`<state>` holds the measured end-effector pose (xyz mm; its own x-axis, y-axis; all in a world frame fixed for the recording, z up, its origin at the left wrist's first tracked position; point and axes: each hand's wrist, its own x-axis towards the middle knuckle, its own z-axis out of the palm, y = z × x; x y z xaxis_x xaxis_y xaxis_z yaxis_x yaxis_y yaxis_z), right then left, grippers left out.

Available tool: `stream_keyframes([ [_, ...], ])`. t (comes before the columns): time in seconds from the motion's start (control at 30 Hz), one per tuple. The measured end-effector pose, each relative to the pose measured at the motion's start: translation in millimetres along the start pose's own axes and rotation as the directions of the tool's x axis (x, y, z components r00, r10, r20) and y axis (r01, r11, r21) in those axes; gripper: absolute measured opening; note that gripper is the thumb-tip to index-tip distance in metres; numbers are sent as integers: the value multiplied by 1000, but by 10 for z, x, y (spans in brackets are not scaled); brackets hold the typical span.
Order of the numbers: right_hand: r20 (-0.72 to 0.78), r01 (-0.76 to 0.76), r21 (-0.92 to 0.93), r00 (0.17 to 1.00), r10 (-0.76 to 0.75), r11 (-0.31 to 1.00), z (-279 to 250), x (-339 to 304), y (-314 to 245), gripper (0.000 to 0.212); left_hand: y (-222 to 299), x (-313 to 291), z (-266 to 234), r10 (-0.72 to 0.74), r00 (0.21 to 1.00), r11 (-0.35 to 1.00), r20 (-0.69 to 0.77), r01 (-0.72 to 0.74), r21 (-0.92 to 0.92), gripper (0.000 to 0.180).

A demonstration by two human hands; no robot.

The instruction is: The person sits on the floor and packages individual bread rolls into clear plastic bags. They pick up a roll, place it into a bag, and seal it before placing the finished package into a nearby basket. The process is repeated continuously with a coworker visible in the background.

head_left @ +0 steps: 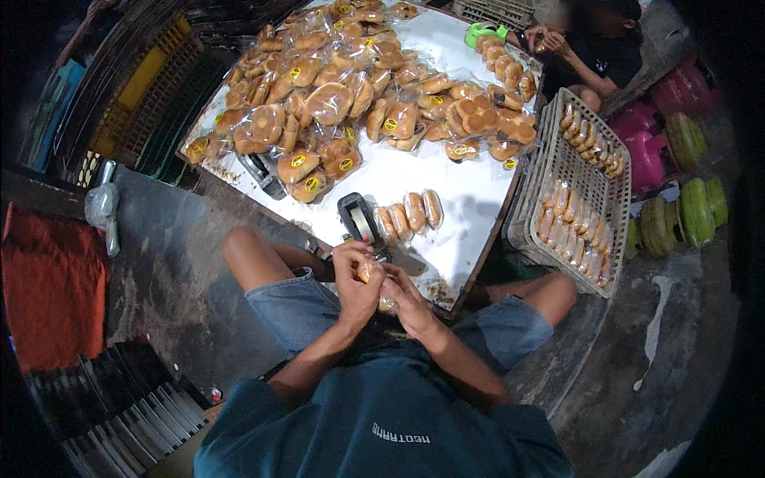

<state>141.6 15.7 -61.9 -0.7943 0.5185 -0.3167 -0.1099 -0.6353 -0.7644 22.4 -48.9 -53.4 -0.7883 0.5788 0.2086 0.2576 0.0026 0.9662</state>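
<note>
Close to the table's near edge, my left hand [356,283] and my right hand [410,304] come together around small bread rolls [386,304] in clear wrap. The fingers of both hands are curled and partly cover the bread, so how many rolls they hold is hard to make out. Just beyond my hands stands a black tape dispenser [358,218]. To its right, several long wrapped rolls [414,212] lie side by side on the white table [319,224]. A second tape dispenser [261,175] sits further left, beside the bagged buns.
A big heap of bagged buns [328,103] covers the far left of the table. A plastic crate [522,231] with rows of wrapped rolls stands at the right. Another person's hands [550,40] are at the far right corner, near more rolls [506,68]. Gas cylinders [701,211] stand beyond the crate.
</note>
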Motion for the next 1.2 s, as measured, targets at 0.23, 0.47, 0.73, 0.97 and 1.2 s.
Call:
stream_keyframes([
  [0.23, -96, 155, -498, 968, -232, 853, -90, 460, 196, 64, -46, -30, -121, -588, 714, 429, 381, 674, -602, 50],
  [0.47, -262, -64, -750, 943, -205, 659, -655, 1227, 935, 29, -84, 304, -473, -658, 630, 250, 412, 699, -670, 39],
  [0.73, 50, 35, -940, 998, 37, 340, -620, 721, 18, 30, 75, 517, -687, -664, 604, 342, 441, 770, -539, 46],
  [0.97, 158, 113, -727, 988, 4, 678, -126, 600, -919, 40, 24, 516, -283, -512, 688, 731, 515, 663, -160, 70],
  [1.2, 78, 41, -899, 995, 67, 436, -438, 841, -1123, 49, 173, 650, -106, -479, 467, 613, 743, 784, -98, 53],
])
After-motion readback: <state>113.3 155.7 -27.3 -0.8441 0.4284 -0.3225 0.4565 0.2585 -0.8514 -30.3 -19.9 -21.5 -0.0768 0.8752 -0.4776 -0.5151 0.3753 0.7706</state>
